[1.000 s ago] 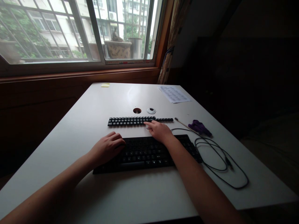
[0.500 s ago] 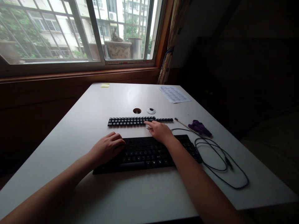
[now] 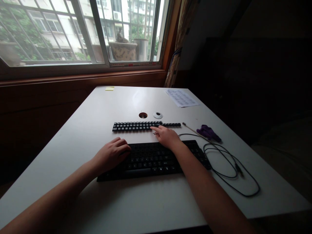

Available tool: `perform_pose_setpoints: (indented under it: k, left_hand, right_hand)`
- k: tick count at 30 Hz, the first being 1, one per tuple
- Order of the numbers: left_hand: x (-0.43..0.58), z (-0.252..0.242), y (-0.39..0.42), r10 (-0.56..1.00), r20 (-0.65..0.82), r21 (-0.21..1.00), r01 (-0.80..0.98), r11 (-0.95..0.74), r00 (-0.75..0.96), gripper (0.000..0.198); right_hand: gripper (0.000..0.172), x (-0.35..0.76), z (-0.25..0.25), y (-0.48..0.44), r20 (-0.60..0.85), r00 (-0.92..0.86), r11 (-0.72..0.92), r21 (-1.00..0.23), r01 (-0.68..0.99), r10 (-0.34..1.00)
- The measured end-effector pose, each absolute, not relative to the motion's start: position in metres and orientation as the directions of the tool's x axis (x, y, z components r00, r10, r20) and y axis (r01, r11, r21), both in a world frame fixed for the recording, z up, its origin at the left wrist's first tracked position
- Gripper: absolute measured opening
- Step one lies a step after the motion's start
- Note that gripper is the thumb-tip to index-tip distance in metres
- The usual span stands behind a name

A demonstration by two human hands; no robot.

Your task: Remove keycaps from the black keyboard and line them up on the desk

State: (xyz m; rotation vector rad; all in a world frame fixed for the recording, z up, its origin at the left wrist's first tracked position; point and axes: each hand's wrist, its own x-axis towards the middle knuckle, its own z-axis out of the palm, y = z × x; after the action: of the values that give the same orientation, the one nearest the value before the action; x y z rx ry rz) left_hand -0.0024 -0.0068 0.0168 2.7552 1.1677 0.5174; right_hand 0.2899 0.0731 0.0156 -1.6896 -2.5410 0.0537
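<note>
A black keyboard (image 3: pixel 148 164) lies in front of me, its upper-left part bare of keycaps. My left hand (image 3: pixel 113 153) rests on the keyboard's left side with bent fingers pressed down on it. Beyond the keyboard, loose black keycaps (image 3: pixel 133 126) stand in tight rows on the desk. My right hand (image 3: pixel 167 136) hovers over the keyboard's back edge, its index fingertip at the front row of keycaps. Below that finger, thin wire ends (image 3: pixel 155 133) stick out from the otherwise curled hand; the rest of this small tool is hidden.
A black cable (image 3: pixel 234 177) lies coiled right of the keyboard. Near it are a thin stick (image 3: pixel 191 128) and a purple cloth (image 3: pixel 208 133). Farther back on the white desk (image 3: pixel 73 130) are a round hole (image 3: pixel 143 115), its cover (image 3: pixel 158 115), printed papers (image 3: pixel 181 98) and a yellow note (image 3: pixel 109 88).
</note>
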Motion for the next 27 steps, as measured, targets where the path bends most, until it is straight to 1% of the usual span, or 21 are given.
perform_pose_setpoints:
  k: [4, 13, 18, 22, 27]
  left_hand:
    - [-0.0025, 0.0167, -0.0065, 0.707, 0.278, 0.217, 0.674, -0.706, 0.651, 0.014]
    - [-0.0015, 0.0190, -0.0078, 0.708, 0.282, 0.215, 0.677, -0.704, 0.647, 0.015]
    - [-0.0018, 0.0179, -0.0073, 0.708, 0.282, 0.213, 0.677, -0.704, 0.647, 0.016]
    - [-0.0029, 0.0165, -0.0065, 0.703, 0.289, 0.211, 0.673, -0.709, 0.650, 0.015]
    - [-0.0028, 0.0168, -0.0063, 0.700, 0.291, 0.213, 0.669, -0.712, 0.652, 0.015]
  right_hand:
    - [0.051, 0.2895, 0.0161, 0.0728, 0.038, -0.381, 0.383, -0.066, 0.921, 0.924]
    - [0.050, 0.2909, 0.0143, 0.0735, 0.055, -0.384, 0.387, -0.075, 0.919, 0.922]
    - [0.051, 0.2912, 0.0159, 0.0718, 0.089, -0.377, 0.385, -0.094, 0.918, 0.922]
    - [0.048, 0.2910, 0.0185, 0.0695, 0.112, -0.383, 0.395, -0.109, 0.912, 0.917]
    - [0.049, 0.2902, 0.0203, 0.0687, 0.091, -0.376, 0.385, -0.103, 0.917, 0.922]
